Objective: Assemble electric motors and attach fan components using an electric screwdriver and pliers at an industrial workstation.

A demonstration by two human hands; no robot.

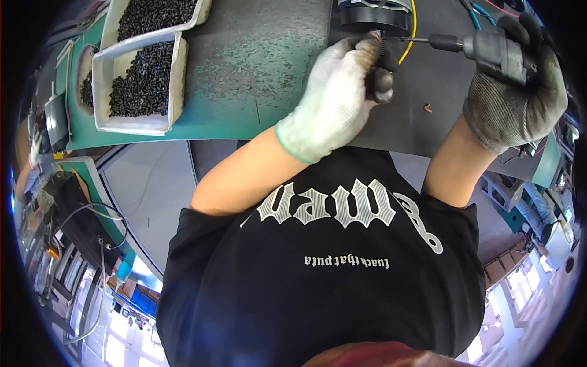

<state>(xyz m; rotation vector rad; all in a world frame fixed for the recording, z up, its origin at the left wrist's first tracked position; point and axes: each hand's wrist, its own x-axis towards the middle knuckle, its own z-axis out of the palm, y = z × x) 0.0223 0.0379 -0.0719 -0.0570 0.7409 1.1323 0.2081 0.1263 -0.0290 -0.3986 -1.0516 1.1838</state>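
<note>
At the top of the head view lies a round black-and-grey motor-like part (375,18), with a dark ridged shaft (383,44) sticking out toward me. My left hand (330,98), in a white glove with dirty fingertips, closes its fingers around that shaft. The curled fingers partly hide it. My right hand (516,110), in a dark grey glove, grips a dark power screwdriver (498,55). Its long thin bit (422,40) points left, and the tip is close to the shaft by my left fingertips; I cannot tell whether they touch.
Two white bins (176,92) heaped with small black parts stand at the left of the green-and-dark worktop (257,67). A yellow wire (414,24) curves beside the motor-like part. Blue-handled pliers (474,15) lie at the top right. A small copper-coloured piece (427,107) rests between my hands.
</note>
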